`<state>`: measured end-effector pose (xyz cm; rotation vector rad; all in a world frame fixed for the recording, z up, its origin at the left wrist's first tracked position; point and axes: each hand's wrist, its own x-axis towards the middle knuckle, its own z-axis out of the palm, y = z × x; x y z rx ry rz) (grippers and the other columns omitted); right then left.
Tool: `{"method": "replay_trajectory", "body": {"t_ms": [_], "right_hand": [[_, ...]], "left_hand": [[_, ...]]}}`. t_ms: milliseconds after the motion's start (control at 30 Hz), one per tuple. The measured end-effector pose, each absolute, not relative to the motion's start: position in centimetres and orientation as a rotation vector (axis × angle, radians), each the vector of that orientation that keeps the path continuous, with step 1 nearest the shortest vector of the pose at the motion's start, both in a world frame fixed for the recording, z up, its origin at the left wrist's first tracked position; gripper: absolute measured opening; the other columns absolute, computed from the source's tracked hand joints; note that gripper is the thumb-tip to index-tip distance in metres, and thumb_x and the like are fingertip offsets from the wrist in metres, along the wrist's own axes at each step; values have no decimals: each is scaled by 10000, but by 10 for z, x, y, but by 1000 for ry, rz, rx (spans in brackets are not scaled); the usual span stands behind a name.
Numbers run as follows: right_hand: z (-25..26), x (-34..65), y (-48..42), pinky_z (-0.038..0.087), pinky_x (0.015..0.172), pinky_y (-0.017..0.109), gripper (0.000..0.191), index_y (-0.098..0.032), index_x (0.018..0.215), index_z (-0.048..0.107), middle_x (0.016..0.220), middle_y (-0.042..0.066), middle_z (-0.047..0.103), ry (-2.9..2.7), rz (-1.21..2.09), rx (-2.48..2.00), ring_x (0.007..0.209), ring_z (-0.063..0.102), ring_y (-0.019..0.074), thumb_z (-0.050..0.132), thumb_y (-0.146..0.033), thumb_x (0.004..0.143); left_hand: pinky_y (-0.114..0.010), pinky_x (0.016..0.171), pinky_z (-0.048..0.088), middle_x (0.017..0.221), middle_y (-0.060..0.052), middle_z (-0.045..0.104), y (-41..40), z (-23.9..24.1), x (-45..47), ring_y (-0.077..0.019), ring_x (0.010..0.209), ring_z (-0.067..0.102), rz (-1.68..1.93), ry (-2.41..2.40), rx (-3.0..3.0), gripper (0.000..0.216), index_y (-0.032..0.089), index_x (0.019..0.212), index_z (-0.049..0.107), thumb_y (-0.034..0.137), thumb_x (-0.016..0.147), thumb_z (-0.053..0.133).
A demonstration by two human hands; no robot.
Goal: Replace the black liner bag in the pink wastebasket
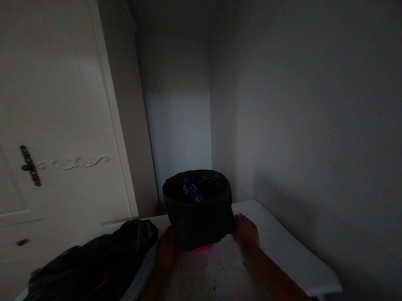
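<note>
A small bin lined with a black bag stands on a white table; a pink base shows under the bag. A blue item lies inside it. My left hand presses against the bin's left side. On the bin's right side rests my right hand, fingers against the bag. Both hands hold the bin between them. The room is very dim.
A crumpled black plastic bag lies on the table at the left. A white door with a dark handle stands at the left. Walls close in behind and to the right; the table's right edge is near.
</note>
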<state>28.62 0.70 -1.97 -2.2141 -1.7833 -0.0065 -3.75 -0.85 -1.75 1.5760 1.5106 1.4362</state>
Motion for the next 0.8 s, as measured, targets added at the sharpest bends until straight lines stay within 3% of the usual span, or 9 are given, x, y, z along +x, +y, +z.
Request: {"method": "replay_trajectory", "body": {"t_ms": [500, 800], "right_hand": [[-27, 289, 12, 348, 1231, 416, 561, -177, 1544, 549, 1639, 151, 509, -1800, -23, -2185, 1511, 484, 254, 410, -195, 1001], [-19, 287, 6, 357, 1224, 426, 571, -181, 1544, 548, 1651, 152, 493, -1805, -1, -2196, 1519, 477, 268, 426, -187, 986]], "left_hand": [[-503, 1070, 538, 1197, -181, 801, -11, -12, -34, -356, 1189, 733, 1462, 1534, 1550, 597, 183, 1091, 741, 643, 871, 429], [-507, 1095, 527, 1228, -175, 795, -12, -13, -36, -346, 1207, 726, 1477, 1497, 1556, 574, 183, 1135, 740, 616, 893, 450]]}}
